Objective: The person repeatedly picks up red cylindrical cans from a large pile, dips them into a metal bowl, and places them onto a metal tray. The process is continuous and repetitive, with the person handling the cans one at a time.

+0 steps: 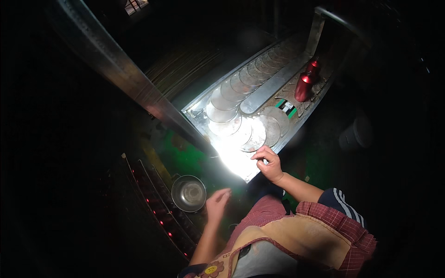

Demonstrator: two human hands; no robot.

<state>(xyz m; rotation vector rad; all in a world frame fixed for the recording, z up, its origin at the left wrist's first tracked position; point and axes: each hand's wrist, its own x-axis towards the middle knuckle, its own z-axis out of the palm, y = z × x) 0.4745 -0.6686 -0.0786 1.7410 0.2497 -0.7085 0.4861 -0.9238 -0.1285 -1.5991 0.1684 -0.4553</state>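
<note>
Head view: right hand pinches the edge of a round metal disc on the feed tray; left hand, fingers loosely open, empty, hovers beside a steel bowl.

The room is mostly dark. A harsh white glare lights the near end of a long metal tabletop running far right. A steel beam crosses diagonally at left. The floor shows green nearby, and a small window glows far left.
</note>
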